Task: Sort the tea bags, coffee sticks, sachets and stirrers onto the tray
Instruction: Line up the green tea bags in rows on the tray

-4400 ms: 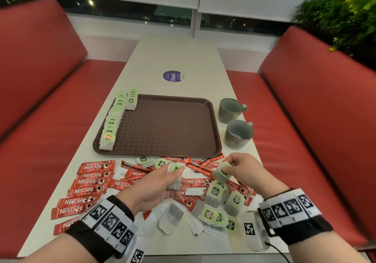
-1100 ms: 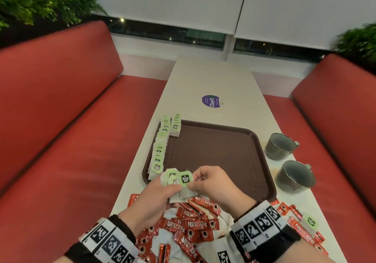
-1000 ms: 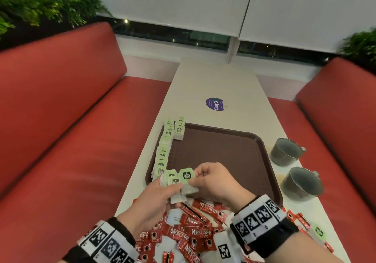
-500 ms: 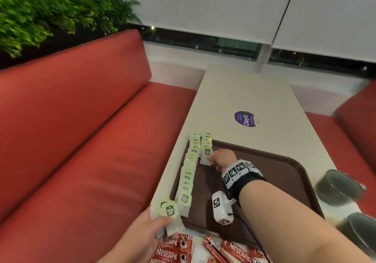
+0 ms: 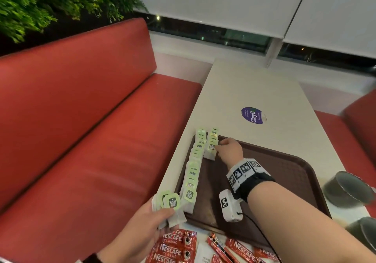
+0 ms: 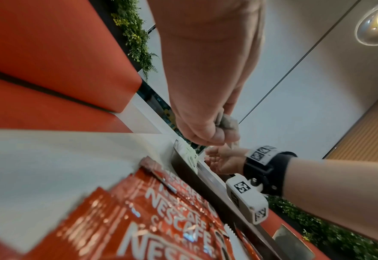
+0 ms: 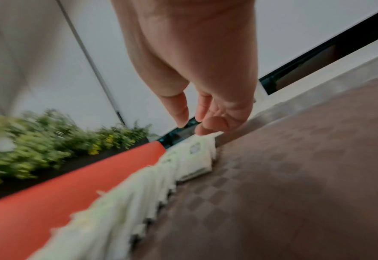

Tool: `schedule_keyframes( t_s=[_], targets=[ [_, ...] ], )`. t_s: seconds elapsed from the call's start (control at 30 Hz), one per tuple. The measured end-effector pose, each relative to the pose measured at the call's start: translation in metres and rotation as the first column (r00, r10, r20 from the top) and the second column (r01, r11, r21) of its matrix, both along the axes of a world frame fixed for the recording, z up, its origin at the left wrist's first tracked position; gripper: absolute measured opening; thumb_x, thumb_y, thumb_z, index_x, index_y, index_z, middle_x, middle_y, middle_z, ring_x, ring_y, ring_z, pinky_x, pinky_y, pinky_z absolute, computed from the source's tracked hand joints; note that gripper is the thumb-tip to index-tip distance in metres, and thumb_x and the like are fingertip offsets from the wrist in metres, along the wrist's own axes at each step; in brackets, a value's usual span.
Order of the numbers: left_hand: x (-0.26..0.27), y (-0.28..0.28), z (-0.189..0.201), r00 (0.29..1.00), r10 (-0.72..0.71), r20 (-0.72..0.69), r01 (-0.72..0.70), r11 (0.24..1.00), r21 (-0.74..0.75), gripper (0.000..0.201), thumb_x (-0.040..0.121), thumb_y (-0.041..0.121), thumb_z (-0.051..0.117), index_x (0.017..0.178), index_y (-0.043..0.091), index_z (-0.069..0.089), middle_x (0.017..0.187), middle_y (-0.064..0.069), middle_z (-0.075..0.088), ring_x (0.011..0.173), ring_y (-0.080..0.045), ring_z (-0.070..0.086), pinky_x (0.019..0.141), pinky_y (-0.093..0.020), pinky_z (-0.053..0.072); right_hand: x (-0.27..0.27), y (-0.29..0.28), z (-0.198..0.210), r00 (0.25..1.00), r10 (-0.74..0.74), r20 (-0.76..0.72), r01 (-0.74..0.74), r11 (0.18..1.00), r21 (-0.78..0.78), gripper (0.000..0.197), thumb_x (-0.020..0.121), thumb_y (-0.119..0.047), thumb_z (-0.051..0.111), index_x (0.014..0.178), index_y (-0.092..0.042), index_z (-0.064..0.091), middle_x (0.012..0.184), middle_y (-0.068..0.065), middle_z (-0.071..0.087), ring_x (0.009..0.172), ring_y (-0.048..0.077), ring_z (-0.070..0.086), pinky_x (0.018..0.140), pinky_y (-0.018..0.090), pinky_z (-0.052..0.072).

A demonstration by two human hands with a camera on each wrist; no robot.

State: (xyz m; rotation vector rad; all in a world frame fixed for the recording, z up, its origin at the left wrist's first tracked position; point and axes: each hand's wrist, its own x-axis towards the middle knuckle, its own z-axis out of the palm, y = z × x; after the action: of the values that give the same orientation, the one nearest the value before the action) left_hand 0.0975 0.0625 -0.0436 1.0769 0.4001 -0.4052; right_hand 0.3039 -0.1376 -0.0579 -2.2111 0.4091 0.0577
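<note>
**Right hand at the short tea bag row, left hand holding a stack**

While the right arm extends forward across the brown tray [image 5: 284,173], the right hand [image 5: 230,147] sits at the far left corner, palm down. Its relaxed fingertips [image 7: 202,130] touch the top of the nearest tea bag [image 5: 210,151] in the short inner row; the thumb is apart from them, so nothing is pinched. A longer row of tea bags [image 5: 193,173] runs along the tray's left rim. The left hand [image 5: 140,236] hovers near the tray's near left corner, fingers and thumb curled around a stack of tea bags [image 5: 169,205]. Red coffee sticks [image 5: 175,246] lie on the bench [image 5: 254,92] below it. Two grey cups [image 5: 345,189] stand right of the tray.
</note>
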Motion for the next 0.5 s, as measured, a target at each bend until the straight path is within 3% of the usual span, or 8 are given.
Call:
schedule_keyframes(
  t_s=[0.07, 0.13, 0.17, 0.23, 0.3, 0.4, 0.5],
  targets=[
    [0.001, -0.001, 0.004, 1.000, 0.003, 0.009, -0.003, 1.000, -0.013, 0.028, 0.091, -0.010, 0.047, 0.112, 0.006, 0.058, 0.090, -0.014, 0.074, 0.072, -0.024, 0.068, 0.056, -0.031, 0.054, -0.026, 0.005, 0.015, 0.994, 0.077, 0.072, -0.084, 0.992, 0.098, 0.013, 0.084, -0.018, 0.066, 0.095, -0.015, 0.061, 0.091, 0.001, 0.062, 0.087, 0.019, 0.060, 0.073, 0.027, 0.047],
    [0.003, -0.003, 0.006, 1.000, -0.001, 0.022, 0.001, 1.000, -0.019, 0.029, 0.092, -0.007, 0.048, 0.114, 0.008, 0.058, 0.097, -0.011, 0.074, 0.078, -0.023, 0.070, 0.061, -0.031, 0.054, -0.060, 0.013, 0.031, 0.953, 0.297, 0.056, -0.303, 0.935, 0.187, 0.005, 0.081, -0.024, 0.069, 0.083, -0.021, 0.067, 0.083, -0.003, 0.067, 0.079, 0.016, 0.062, 0.073, 0.028, 0.050],
    [0.004, -0.004, 0.008, 0.999, -0.004, 0.033, 0.005, 1.000, -0.017, 0.029, 0.092, -0.006, 0.049, 0.115, 0.009, 0.058, 0.099, -0.010, 0.074, 0.080, -0.022, 0.071, 0.061, -0.030, 0.054, -0.076, 0.016, 0.038, 0.904, 0.428, -0.002, -0.419, 0.887, 0.196, 0.009, 0.080, -0.030, 0.071, 0.079, -0.022, 0.069, 0.078, -0.004, 0.069, 0.077, 0.014, 0.063, 0.076, 0.031, 0.053],
    [0.005, -0.008, 0.010, 0.998, -0.011, 0.055, 0.012, 1.000, -0.005, 0.029, 0.092, -0.004, 0.049, 0.115, 0.010, 0.058, 0.098, -0.009, 0.074, 0.078, -0.019, 0.071, 0.061, -0.027, 0.055, -0.105, 0.020, 0.048, 0.776, 0.610, -0.160, -0.588, 0.792, 0.165, 0.018, 0.080, -0.038, 0.072, 0.083, -0.020, 0.072, 0.078, -0.005, 0.070, 0.074, 0.008, 0.064, 0.077, 0.026, 0.052],
    [0.006, -0.012, 0.013, 0.996, -0.029, 0.082, 0.028, 1.000, 0.013, 0.027, 0.091, -0.004, 0.051, 0.114, 0.009, 0.059, 0.098, -0.010, 0.074, 0.078, -0.018, 0.070, 0.061, -0.026, 0.055, -0.126, 0.023, 0.053, 0.752, 0.640, -0.160, -0.615, 0.767, 0.182, 0.014, 0.081, -0.030, 0.074, 0.081, -0.017, 0.071, 0.074, -0.005, 0.067, 0.067, 0.005, 0.058, 0.070, 0.021, 0.048],
    [0.008, -0.018, 0.015, 0.992, -0.048, 0.117, 0.043, 0.998, 0.045, 0.027, 0.090, -0.001, 0.054, 0.115, 0.008, 0.059, 0.104, -0.012, 0.072, 0.086, -0.022, 0.067, 0.066, -0.027, 0.056, -0.135, 0.022, 0.049, 0.803, 0.590, -0.087, -0.562, 0.798, 0.219, 0.016, 0.080, -0.014, 0.075, 0.070, -0.022, 0.064, 0.065, -0.008, 0.059, 0.058, 0.004, 0.051, 0.063, 0.019, 0.043],
    [0.009, -0.021, 0.017, 0.989, -0.046, 0.138, 0.038, 0.998, 0.055, 0.027, 0.090, 0.000, 0.055, 0.114, 0.009, 0.060, 0.105, -0.011, 0.072, 0.089, -0.022, 0.068, 0.070, -0.028, 0.056, -0.136, 0.019, 0.048, 0.814, 0.571, -0.108, -0.514, 0.794, 0.325, 0.018, 0.080, -0.009, 0.075, 0.070, -0.019, 0.063, 0.059, -0.007, 0.058, 0.049, 0.002, 0.050, 0.053, 0.016, 0.041]
  ],
)
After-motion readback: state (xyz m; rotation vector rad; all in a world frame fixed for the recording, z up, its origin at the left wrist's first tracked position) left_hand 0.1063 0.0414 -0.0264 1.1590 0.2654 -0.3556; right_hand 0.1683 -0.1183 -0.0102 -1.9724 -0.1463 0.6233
